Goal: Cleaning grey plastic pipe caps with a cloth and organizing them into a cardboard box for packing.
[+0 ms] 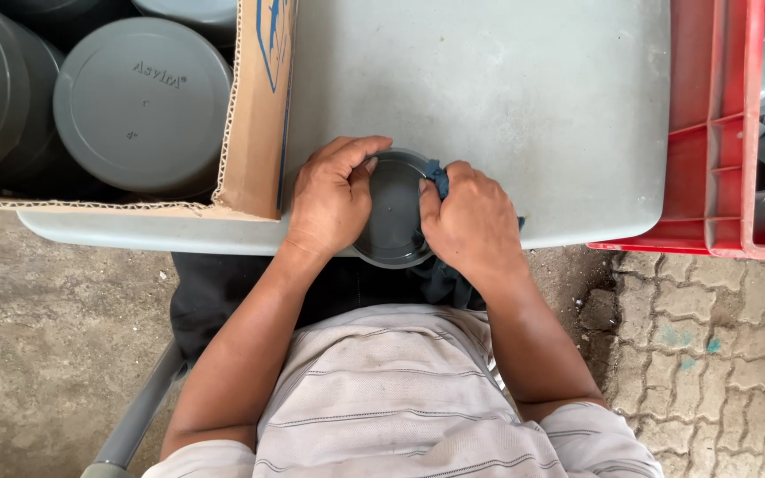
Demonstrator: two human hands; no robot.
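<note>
A pale grey table (506, 97) filled the middle of the view and serves as the landmark here. On its left end stood an open cardboard box (254, 115) with a blue mark on its flap, packed with large round grey caps (142, 104); off its right end sat a red plastic crate (710, 133) of grey fittings. At the table's near edge lay a small round dark grey cap (393, 211), flat and without a long axis, between both hands. The left hand (329, 199) clasped its left rim, fingers curled; the right hand (471, 221) pressed a dark blue cloth (438, 177) against its right rim.
</note>
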